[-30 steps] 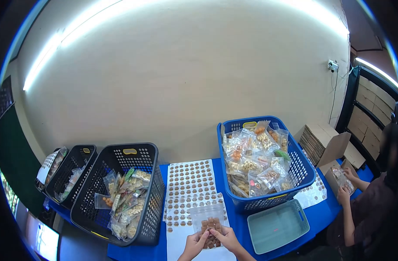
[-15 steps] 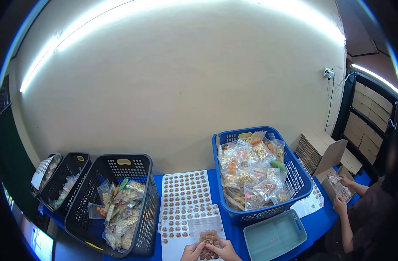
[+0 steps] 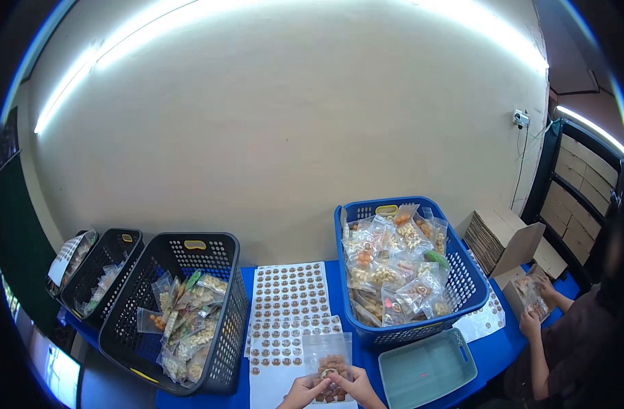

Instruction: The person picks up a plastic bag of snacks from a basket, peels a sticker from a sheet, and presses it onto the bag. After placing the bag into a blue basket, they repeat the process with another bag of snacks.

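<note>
At the bottom centre, my left hand (image 3: 305, 392) and my right hand (image 3: 359, 387) both grip a clear plastic bag (image 3: 319, 345) of small brown pieces. My thumbs meet over a round sticker (image 3: 329, 373) on the bag's front. Under and behind the bag lie white sheets (image 3: 288, 293) with rows of round stickers. The lower sheet has a bare white part beside my left hand. A green-grey plastic tray (image 3: 428, 368) sits to the right of my right hand.
Blue basket (image 3: 414, 330) of filled bags behind the tray; black basket (image 3: 223, 327) of bags at left, with smaller baskets (image 3: 114, 273) beyond. At right, a co-worker's hands (image 3: 538, 310) hold a bag at a cardboard box (image 3: 513, 279), near stacked flat cardboard (image 3: 486, 238).
The view has shifted slightly. The bag in my hands shows higher and more upright, with my thumbs still at the sticker. The co-worker's hands have shifted, with a bag raised at the box.
</note>
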Tool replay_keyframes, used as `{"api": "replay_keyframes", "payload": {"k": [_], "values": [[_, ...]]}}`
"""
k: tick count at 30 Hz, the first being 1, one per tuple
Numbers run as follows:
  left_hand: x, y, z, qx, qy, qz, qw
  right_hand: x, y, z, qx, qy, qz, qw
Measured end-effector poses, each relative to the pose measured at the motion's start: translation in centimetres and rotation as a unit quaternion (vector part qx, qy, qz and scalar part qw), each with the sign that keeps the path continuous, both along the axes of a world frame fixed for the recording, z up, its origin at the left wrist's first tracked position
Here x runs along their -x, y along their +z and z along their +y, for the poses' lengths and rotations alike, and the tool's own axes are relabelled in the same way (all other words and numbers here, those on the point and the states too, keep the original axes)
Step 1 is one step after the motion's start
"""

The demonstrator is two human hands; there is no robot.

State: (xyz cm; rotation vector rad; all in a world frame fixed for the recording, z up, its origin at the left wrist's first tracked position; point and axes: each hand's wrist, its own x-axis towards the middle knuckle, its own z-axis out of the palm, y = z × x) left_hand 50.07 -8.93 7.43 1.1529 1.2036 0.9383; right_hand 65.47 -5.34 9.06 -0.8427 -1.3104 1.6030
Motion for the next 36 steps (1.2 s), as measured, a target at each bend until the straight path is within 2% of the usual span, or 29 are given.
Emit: {"api": "replay_keyframes", "payload": {"k": [3,6,9,11,13,15,18,19,22,23,26,27,30,31,34,35,36], "values": [[-1.2,1.1,0.0,0.008,-0.001,-0.021,1.000,0.0,-1.1,-0.1,-0.024,-0.054,-0.040,0.997],[-1.5,0.4,0.2,0.025,0.018,-0.033,0.999,0.0,0.0,-0.8,0.056,-0.088,0.051,0.993],[-1.1,-1.5,0.8,0.038,0.040,-0.071,0.996,0.1,-1.5,-0.4,0.113,-0.105,0.061,0.986],[-1.7,-2.2,0.7,0.014,0.084,-0.110,0.990,0.4,-2.3,0.1,0.029,-0.112,0.034,0.993],[-1.9,-0.2,0.2,0.023,0.086,-0.085,0.992,0.6,-2.6,0.4,-0.030,-0.107,0.007,0.994],[-1.9,0.0,0.0,0.013,0.094,-0.079,0.992,0.3,-2.5,0.4,-0.021,-0.095,-0.015,0.995],[-1.7,0.0,-0.5,-0.004,0.124,0.020,0.992,0.4,-1.6,-0.2,-0.009,-0.091,-0.048,0.995],[-2.0,0.1,-0.5,-0.049,0.162,0.004,0.985,0.5,-1.3,-0.5,-0.007,-0.094,-0.056,0.994],[-1.1,0.3,-0.7,-0.131,0.186,0.054,0.972,0.9,-1.4,-0.9,-0.013,-0.071,-0.017,0.997],[-1.5,0.8,-1.2,-0.086,0.214,-0.015,0.973,0.9,-2.4,-0.9,-0.008,-0.048,-0.016,0.999],[-1.3,0.7,-1.9,-0.067,0.220,0.005,0.973,1.3,-2.1,-1.7,-0.006,-0.019,-0.015,1.000],[-1.6,0.8,-2.0,-0.113,0.234,-0.021,0.965,1.5,-2.3,-1.7,0.004,-0.001,-0.013,1.000],[-0.9,-0.1,-2.0,-0.137,0.237,-0.002,0.962,1.9,-1.8,-2.3,0.003,-0.003,0.027,1.000],[-0.9,-0.4,-2.1,-0.130,0.206,-0.026,0.970,2.6,-0.9,-2.8,-0.034,-0.043,0.032,0.998],[-0.9,-0.8,-2.1,-0.136,0.214,-0.050,0.966,2.8,-1.2,-2.9,-0.085,-0.071,0.047,0.993],[-0.9,-1.2,-2.0,-0.126,0.216,-0.061,0.966,3.0,-1.5,-2.8,-0.085,-0.089,0.053,0.991],[-0.7,-0.7,-2.0,-0.131,0.185,-0.040,0.973,2.7,-2.0,-2.5,-0.036,-0.069,0.063,0.995]]}}
